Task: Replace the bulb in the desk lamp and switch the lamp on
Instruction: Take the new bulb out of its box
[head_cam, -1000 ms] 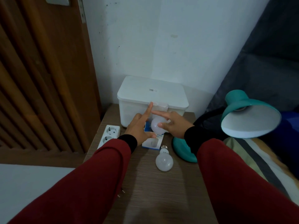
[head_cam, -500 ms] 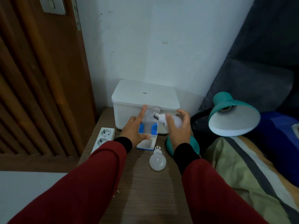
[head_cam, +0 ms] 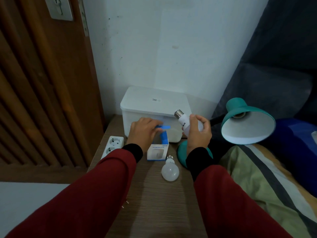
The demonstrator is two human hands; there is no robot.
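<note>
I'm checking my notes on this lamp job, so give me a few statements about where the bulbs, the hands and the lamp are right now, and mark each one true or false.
1. The right hand holds a bulb with its screw base pointing up. True.
2. A bulb is already screwed into the lamp shade. False: the socket inside the teal shade shows no bulb.
3. A second bulb lies on the wooden table. True.
4. The left hand holds the power strip. False: it is on the small blue and white box; the strip lies untouched beside it.
5. The white lidded container is open. False: its lid is on.
</note>
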